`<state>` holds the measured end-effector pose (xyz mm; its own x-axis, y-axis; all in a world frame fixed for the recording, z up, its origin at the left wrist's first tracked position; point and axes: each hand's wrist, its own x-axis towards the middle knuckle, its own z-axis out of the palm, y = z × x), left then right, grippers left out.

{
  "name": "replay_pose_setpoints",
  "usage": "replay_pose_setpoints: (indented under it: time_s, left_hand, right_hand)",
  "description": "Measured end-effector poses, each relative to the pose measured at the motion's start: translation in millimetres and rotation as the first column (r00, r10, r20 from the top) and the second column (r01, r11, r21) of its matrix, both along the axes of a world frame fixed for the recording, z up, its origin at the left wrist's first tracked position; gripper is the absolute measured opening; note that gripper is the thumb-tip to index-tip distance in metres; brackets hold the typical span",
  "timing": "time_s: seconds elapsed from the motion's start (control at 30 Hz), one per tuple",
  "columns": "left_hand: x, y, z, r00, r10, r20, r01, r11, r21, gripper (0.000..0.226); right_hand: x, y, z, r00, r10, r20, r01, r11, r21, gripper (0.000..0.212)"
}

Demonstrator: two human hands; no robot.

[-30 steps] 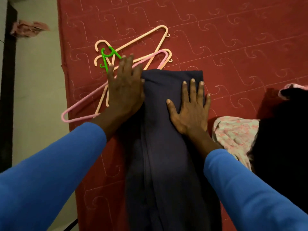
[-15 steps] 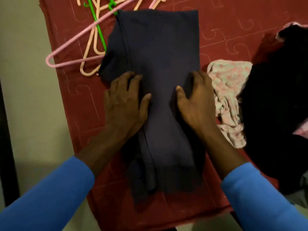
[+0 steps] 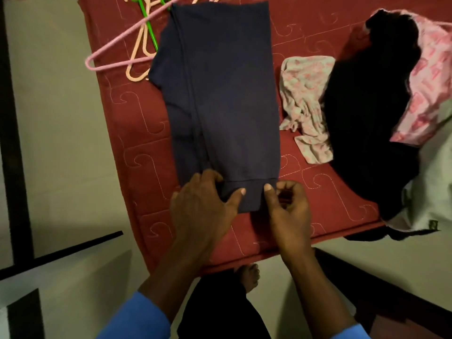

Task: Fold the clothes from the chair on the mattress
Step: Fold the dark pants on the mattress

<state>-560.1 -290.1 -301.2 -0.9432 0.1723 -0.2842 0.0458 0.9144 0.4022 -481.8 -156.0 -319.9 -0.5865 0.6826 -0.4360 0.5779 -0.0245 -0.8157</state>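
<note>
Pinching the hem of the navy garment [image 3: 220, 99], your left hand [image 3: 203, 201] and right hand [image 3: 287, 209] both grip cloth; it lies lengthwise on the mattress [image 3: 137, 133]. Lift unevenly and its stacked layers may slip askew, or drag the hangers [image 3: 122, 64] beside its far corner.

Arms reaching forward, your left hand [image 3: 203, 204] and right hand [image 3: 287, 209] each pinch the navy garment [image 3: 220, 94] at its hem, thumbs on top.

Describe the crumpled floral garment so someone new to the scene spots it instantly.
On the red mattress, a long navy garment lies flat, with a black pile to its right. The floral garment lies crumpled between them: pale grey with pink print, unlike the brighter pink cloth on the pile.
</note>
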Motion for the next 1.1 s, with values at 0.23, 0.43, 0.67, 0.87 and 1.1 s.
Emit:
replay_pose_setpoints:
  time_s: [0.23, 0.43, 0.67, 0.87, 1.1]
  left_hand:
    - [-13.0, -3.0, -4.0, 0.971, 0.099, 0.216, -0.1, 0.995, -0.003, 0.036]
    - [-17.6, -19.0, 8.1, 0.972, 0.163, 0.168, -0.192, 0.965, 0.176, 0.029]
    - [-21.3, -18.7, -7.3, 0.959, 0.17, 0.226, -0.212, 0.961, 0.18, 0.033]
    - [-47.2, -26.6, -3.6, 0.959, 0.054, 0.277, -0.082, 0.993, 0.09, 0.025]
    - [-151.2, 4.0, -12.1, 0.986, 0.164, 0.009, -0.163, 0.972, 0.169, 0.056]
  right_hand:
    - [-0.4, 3.2, -3.6, 0.998, 0.021, -0.056, -0.033, 0.973, -0.226, 0.014]
    - [-3.9, 0.5, -7.0, 0.996, -0.083, -0.044, 0.065, 0.947, -0.315, 0.005]
    - [-12.4, -11.4, -11.3, 0.994, -0.113, -0.005, 0.111, 0.987, -0.113, 0.011]
    - [-11.1, -26.8, 7.5, 0.98, -0.063, 0.187, 0.006, 0.958, 0.288, 0.03]
    - [-94.3, -40.3, -12.6, 0.911, 0.395, 0.119, -0.358, 0.611, 0.706, 0.064]
